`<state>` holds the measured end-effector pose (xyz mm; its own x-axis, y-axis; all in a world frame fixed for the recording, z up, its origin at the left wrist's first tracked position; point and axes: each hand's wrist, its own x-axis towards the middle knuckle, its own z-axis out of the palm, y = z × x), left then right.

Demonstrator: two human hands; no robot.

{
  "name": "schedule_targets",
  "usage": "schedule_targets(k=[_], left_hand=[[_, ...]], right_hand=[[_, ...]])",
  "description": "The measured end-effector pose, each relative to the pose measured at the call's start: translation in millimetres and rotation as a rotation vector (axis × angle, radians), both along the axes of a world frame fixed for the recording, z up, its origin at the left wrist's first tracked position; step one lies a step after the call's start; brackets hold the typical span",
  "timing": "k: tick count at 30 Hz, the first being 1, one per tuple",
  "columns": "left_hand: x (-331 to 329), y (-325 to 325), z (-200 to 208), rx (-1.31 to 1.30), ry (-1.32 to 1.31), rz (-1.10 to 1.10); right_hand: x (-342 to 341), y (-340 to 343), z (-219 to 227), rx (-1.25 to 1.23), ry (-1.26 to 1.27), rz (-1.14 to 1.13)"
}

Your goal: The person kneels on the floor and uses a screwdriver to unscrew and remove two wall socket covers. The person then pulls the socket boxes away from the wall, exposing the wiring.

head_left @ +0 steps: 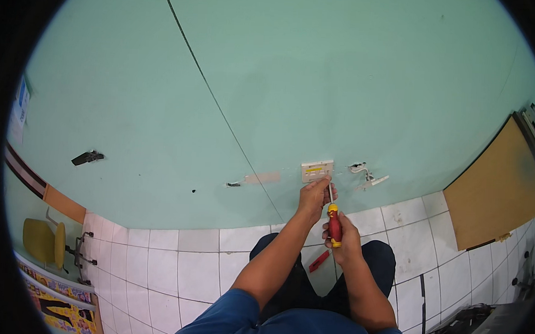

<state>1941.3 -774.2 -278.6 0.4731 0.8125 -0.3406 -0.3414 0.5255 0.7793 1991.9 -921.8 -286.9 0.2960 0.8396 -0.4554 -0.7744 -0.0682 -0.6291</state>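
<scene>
A white rectangular wall plate (309, 173) with a yellow strip sits low on the green wall. At its lower right corner, the fingertips of my left hand (314, 199) are drawn together beside the tip of a screwdriver. What they pinch, if anything, is hidden. The screwdriver (335, 226) has a red and yellow handle and a thin metal shaft pointing up toward the plate. My right hand (349, 239) is wrapped around that handle from the right.
A loose white fitting (372, 182) hangs by a wall hole right of the plate. A red tool (319, 261) lies on the white floor tiles (197, 265) between my legs. A brown board (496, 189) leans at right; a yellow-green chair (37, 240) stands far left.
</scene>
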Motion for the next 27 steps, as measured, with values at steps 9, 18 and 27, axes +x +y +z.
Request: schedule_targets(k=[9, 18, 27], left_hand=[[7, -2, 8, -0.030, 0.031, 0.045], [7, -1, 4, -0.013, 0.000, -0.020], [17, -4, -6, 0.086, 0.044, 0.011]], right_hand=[[-11, -1, 4, -0.001, -0.374, -0.172], [-16, -1, 5, 0.028, -0.707, -0.247], [-8, -8, 5, -0.031, -0.484, -0.158]])
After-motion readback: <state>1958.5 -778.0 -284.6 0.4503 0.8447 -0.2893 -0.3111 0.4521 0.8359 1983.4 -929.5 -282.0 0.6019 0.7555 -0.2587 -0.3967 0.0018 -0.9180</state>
